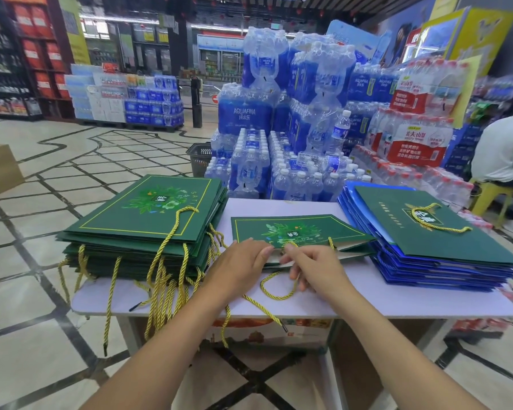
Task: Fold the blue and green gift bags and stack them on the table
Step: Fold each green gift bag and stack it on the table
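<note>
A single green gift bag [296, 230] lies flat in the middle of the pale table [367, 300], its open mouth facing me. My left hand [237, 261] pinches the near edge of that mouth. My right hand [314, 266] pinches the same edge just to the right, its fingers by the yellow rope handle [274, 292]. On the left stands a tall stack of flat green bags [148, 220] with yellow cords hanging over the table edge. On the right is a stack of blue bags [427, 261] topped by one green bag [433, 229].
Shrink-wrapped packs of bottled water [279, 128] are piled right behind the table. A dark shopping basket [200, 161] sits on the floor beyond the left stack. A seated person in a white shirt [501, 149] is at the far right. Tiled floor stretches to the left.
</note>
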